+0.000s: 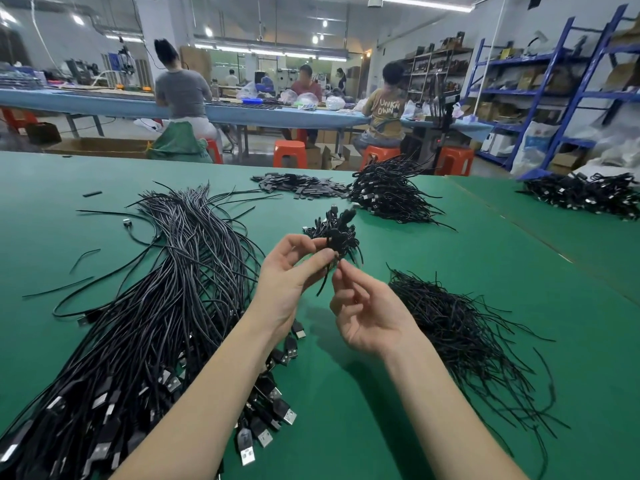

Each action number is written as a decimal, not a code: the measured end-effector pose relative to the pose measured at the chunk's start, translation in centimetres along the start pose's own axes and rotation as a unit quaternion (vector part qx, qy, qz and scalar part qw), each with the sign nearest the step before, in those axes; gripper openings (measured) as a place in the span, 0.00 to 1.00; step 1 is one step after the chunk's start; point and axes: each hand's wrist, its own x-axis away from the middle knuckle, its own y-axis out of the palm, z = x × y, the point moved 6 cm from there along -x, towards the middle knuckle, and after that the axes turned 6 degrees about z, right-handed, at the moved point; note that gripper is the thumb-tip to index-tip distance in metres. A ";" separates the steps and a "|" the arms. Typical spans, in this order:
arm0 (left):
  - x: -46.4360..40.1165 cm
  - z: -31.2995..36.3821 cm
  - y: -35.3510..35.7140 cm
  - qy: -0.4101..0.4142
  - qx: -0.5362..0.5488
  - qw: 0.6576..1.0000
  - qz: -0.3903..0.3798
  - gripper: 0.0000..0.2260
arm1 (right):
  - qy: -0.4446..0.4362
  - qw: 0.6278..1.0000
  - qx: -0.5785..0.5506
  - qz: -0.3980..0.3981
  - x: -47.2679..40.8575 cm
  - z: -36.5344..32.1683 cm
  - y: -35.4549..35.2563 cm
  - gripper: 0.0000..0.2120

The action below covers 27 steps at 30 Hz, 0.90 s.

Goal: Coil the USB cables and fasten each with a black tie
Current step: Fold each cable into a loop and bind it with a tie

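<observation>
Above the green table [450,258] my left hand [294,271] holds a small coiled black USB cable [341,249] between thumb and fingers. My right hand [360,306] pinches the end of a black tie [329,275] wrapped on that coil; the tie's tail hangs down between the hands. A big bundle of loose USB cables [156,323] lies at the left, plugs toward me. A heap of loose black ties [460,334] lies at the right. A few tied coils [329,226] sit just beyond my hands.
A larger heap of finished coils [388,192] lies at the back centre, with small flat black pieces [301,187] beside it. Another cable pile [581,195] is at the far right. People sit on orange stools at a blue bench behind; blue shelving stands right.
</observation>
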 end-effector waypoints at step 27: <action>-11.9 -5.2 0.2 -0.028 -0.426 0.898 0.109 0.17 | -0.130 0.991 0.023 0.032 -2.2 -0.6 -3.0 0.07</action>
